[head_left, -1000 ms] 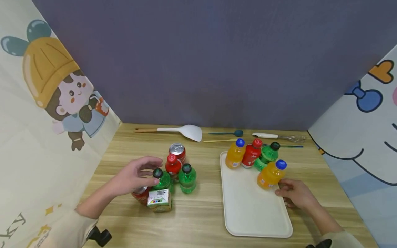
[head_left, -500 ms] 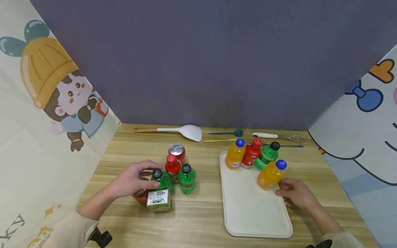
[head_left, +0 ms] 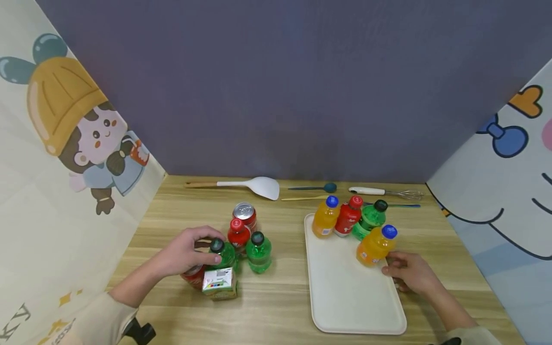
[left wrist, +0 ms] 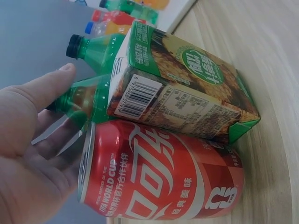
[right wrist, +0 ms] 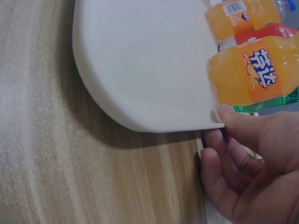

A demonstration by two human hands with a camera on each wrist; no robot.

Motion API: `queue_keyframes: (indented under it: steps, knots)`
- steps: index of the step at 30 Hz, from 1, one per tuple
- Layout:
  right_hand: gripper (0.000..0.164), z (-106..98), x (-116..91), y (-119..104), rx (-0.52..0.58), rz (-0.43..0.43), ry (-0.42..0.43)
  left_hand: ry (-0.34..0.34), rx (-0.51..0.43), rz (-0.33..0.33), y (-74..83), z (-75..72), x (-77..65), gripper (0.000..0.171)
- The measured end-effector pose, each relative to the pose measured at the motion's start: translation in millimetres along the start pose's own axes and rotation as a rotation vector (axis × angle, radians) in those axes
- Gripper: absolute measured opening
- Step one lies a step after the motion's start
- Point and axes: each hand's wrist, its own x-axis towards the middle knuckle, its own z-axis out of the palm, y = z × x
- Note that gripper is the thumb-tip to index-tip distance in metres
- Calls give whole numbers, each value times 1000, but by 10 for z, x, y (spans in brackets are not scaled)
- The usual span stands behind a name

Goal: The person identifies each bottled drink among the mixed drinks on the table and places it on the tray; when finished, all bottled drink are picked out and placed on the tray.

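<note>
- Left hand (head_left: 187, 251) has come down and closed in on the green bottle (head_left: 227, 258) since a second ago; right hand (head_left: 411, 273) and tray (head_left: 353, 306) hold position.
- Nearest on the left: carton (head_left: 220, 285) upright on the tabletop (head_left: 258, 318), red can (left wrist: 140, 168) just left of it.
- Green bottle sits right behind the carton, upright or close to it. Left fingers and thumb curled round its upper part, below the cap.
- Right side: right fingers clamped on the tray's right rim, thumb on top, the others beneath.
- Front orange bottle (head_left: 374, 249) on the tray, just beside the right thumb.
- Left cluster, further back: second green bottle (head_left: 259, 258) to the right, then red bottle (head_left: 239, 236), then second red can (head_left: 245, 213).
- Far end of tray, left to right: rear orange bottle (head_left: 325, 220), white-bottomed red bottle (head_left: 347, 218), third green bottle (head_left: 370, 220).
- Back of tabletop: spatula (head_left: 265, 187), dark spoon (head_left: 329, 187), yellow utensil (head_left: 304, 198), whisk (head_left: 407, 194).
- Behind all that, plain dark wall (head_left: 293, 91).
</note>
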Motion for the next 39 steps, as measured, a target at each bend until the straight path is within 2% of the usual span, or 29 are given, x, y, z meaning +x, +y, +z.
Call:
queue_keyframes:
  steps: [13,17,24,28,32,39]
  knots:
    - [67,17,-1,-13,-11,-2,9,9,-39,-27,60,-21,24,37]
    - [68,22,9,9,-5,8,12,33,-40,-18,64,-28,10,35]
    - [67,21,9,21,3,9,16,89,-94,-30,85,-36,-6,37]
    - [66,25,8,20,5,7,14,129,-117,-4,136,-72,-23,35]
    - [67,26,9,22,8,7,14,160,-134,-13,217,-129,-48,35]
    - [68,18,1,27,12,10,6,168,-113,-2,366,-198,-61,35]
